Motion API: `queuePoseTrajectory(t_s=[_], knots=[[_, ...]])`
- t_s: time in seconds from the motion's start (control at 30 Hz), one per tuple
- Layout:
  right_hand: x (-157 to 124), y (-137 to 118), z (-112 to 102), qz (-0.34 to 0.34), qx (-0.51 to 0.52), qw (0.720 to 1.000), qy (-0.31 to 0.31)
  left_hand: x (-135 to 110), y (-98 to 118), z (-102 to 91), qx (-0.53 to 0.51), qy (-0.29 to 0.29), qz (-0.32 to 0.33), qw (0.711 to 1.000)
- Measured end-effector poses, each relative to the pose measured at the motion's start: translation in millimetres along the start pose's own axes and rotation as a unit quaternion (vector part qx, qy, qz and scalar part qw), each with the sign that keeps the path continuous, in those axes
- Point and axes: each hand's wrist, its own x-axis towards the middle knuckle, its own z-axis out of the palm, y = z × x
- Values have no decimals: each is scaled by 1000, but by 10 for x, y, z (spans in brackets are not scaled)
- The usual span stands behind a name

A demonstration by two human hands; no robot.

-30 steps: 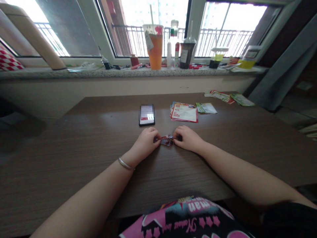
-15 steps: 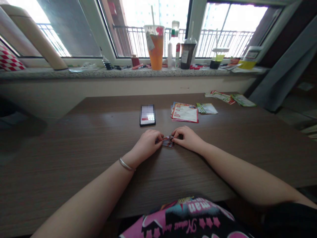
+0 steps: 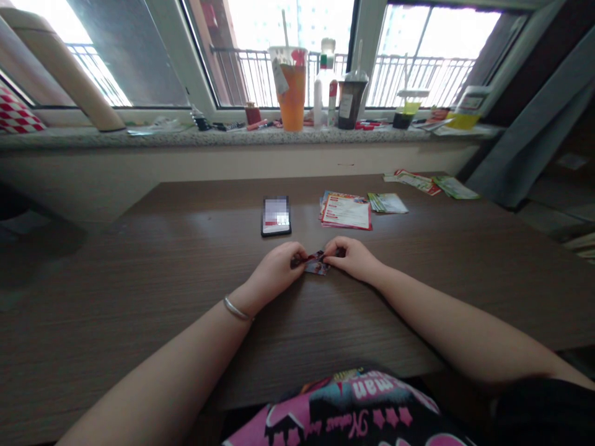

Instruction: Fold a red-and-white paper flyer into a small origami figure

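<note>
Between my two hands, just above the brown table [image 3: 195,260], is a small piece of printed paper [image 3: 317,266], partly folded, its picture too small to make out. My left hand [image 3: 282,260], with a silver bracelet at the wrist, pinches its left end between thumb and finger. The right end is gripped the same way by my right hand [image 3: 349,255]. My fingertips hide both ends. Beyond my left hand lies a phone [image 3: 276,217] with its screen lit and blurred.
Behind my right hand lies a stack of printed cards [image 3: 346,212], with green-and-white leaflets [image 3: 388,203] beside it. More leaflets [image 3: 418,181] lie at the far right corner. The windowsill [image 3: 223,137] carries an orange drink cup [image 3: 292,93], a dark cup [image 3: 352,102] and bottles.
My fingers have shifted slightly on the paper, and its upper edge now looks folded over more. The phone and cards have stayed in place.
</note>
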Motion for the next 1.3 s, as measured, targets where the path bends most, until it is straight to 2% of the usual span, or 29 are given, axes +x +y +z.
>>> queuePoseTrajectory(t_s=[0.13, 0.3, 0.4, 0.5, 0.7, 0.8, 0.93, 1.3], knots=[[-1, 12, 25, 5, 17, 1000, 10, 1, 27, 0, -34, 19, -17, 999], [16, 51, 51, 6, 68, 997, 24, 9, 20, -22, 13, -2, 25, 1000], [29, 72, 63, 8, 113, 993, 22, 13, 17, -39, 18, -1, 10, 1000], [37, 77, 71, -12, 134, 990, 36, 15, 19, -56, 5, 26, -10, 1000], [-1, 10, 65, -68, 71, 993, 63, 1, 37, -74, -17, 72, 11, 997], [-32, -46, 43, -111, 16, 992, 61, -10, 44, -69, -15, 98, 36, 994], [-52, -95, 19, -147, -8, 987, 65, -19, 42, -56, -14, 113, 57, 992], [-57, -106, -10, -162, -12, 981, 109, -30, 43, -129, 35, 115, 83, 989]])
